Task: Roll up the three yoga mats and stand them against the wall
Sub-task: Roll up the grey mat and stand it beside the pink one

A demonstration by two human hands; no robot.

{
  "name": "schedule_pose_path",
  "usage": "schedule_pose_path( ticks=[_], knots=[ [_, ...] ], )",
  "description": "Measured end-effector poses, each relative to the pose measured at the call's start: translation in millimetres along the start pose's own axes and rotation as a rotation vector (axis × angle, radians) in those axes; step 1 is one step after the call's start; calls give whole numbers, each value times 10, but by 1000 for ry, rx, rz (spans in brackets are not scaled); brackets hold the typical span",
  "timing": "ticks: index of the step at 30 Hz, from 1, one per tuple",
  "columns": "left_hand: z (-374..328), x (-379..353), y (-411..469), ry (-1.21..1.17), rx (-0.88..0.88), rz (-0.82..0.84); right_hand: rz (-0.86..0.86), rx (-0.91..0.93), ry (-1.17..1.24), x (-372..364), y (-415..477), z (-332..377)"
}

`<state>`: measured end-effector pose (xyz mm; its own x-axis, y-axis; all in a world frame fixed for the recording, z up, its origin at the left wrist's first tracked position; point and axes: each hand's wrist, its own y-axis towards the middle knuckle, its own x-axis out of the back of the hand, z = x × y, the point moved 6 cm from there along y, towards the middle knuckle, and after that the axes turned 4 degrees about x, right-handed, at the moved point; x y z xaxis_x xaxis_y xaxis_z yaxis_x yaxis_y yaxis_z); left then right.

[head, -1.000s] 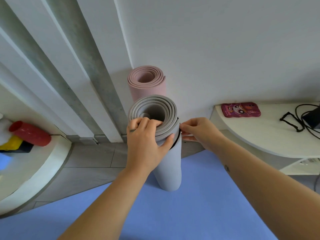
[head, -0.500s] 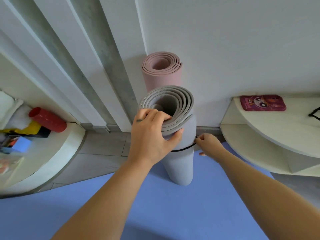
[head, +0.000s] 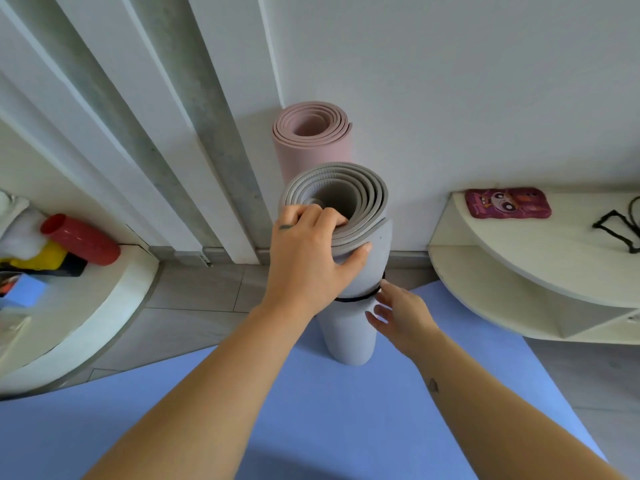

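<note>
Right hand (head: 398, 315) opened by grey mat (head: 349, 330); two upright.

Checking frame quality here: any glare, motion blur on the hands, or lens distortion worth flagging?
Head view: soft, even light, no glare; a faint shadow lies on the blue mat beneath the arms. Head view: wide-angle bending splays the wall panels and curves the shelf. Head view: the grey mat and left hand are sharp; the right hand looks slightly soft.

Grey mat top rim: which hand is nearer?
Left. The left hand grips the grey mat at its rim, fingers hooked inside; right hand is open lower down, by the black strap.
</note>
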<state>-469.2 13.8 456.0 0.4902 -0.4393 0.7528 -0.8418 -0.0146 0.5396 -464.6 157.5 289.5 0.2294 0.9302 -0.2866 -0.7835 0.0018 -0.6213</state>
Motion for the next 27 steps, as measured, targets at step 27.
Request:
schedule_pose_path(
  ticks=[27],
  knots=[
    [702,-1007,-497,-1098,1386,439,150,1320,-1219,-586,-644,1434]
  ],
)
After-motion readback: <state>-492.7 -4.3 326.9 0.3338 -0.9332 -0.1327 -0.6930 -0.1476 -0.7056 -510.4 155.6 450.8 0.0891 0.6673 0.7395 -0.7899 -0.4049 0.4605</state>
